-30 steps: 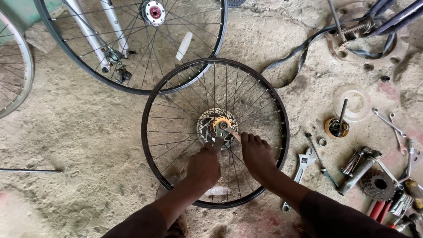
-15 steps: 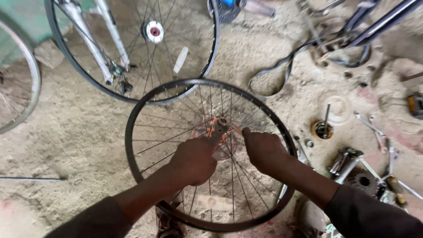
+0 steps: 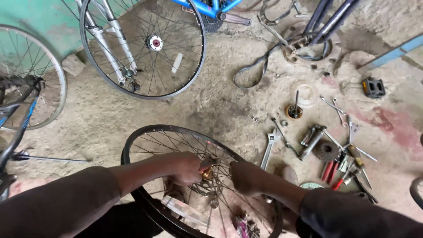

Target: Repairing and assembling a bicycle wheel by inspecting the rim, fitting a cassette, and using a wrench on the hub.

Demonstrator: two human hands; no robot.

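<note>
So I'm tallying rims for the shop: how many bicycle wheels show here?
3: a black wheel under both hands, a silver wheel in a fork above, another wheel at left. More may be hidden.

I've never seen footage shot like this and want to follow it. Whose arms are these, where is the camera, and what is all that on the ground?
The camera sits on a person's head, looking down at their own bare hands. The left hand and right hand both grip the hub of a black spoked wheel lying on the dirt floor. To the right lie an adjustable wrench, other spanners and red-handled tools. Further off stand another bicycle wheel in a silver fork and a blue frame.
</note>
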